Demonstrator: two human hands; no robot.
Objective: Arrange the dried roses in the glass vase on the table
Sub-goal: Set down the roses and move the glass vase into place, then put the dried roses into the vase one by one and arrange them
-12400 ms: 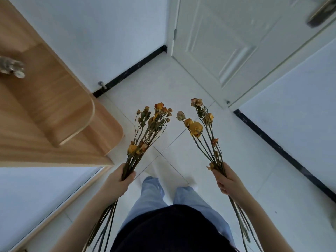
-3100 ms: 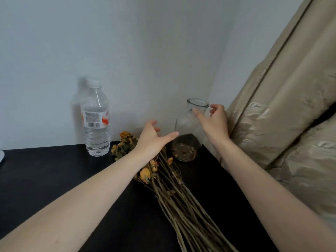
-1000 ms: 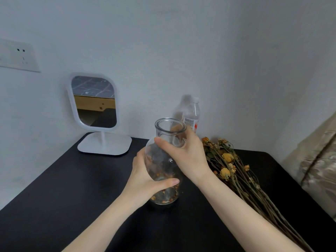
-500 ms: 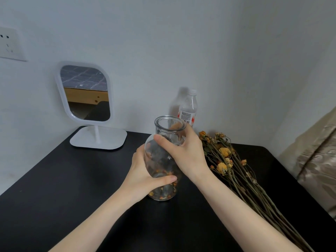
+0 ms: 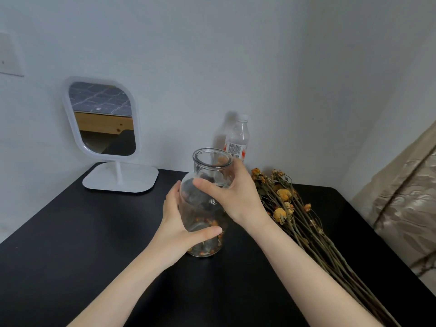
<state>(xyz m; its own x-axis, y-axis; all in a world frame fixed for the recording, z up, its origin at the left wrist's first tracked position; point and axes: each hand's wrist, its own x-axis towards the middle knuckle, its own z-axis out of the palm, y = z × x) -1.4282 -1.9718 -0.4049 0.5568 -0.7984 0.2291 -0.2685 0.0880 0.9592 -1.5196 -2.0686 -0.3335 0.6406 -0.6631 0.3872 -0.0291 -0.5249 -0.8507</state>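
Note:
A clear glass vase (image 5: 205, 208) with dried petals at its bottom stands upright on the black table (image 5: 77, 244), near the middle. My left hand (image 5: 179, 230) grips its lower body from the left, thumb across the front. My right hand (image 5: 232, 197) holds its neck and shoulder from the right. The dried roses (image 5: 295, 220), yellow and orange heads on long brown stems, lie flat on the table to the right of the vase, heads toward the wall.
A white-framed standing mirror (image 5: 106, 138) is at the back left by the wall. A plastic water bottle (image 5: 237, 140) stands behind the vase. A beige curtain (image 5: 405, 208) hangs at the table's right edge.
Earlier I carried the roses, then laid them on the table. Both hands brought the vase from the right corner toward the middle. Over the last second it has barely shifted.

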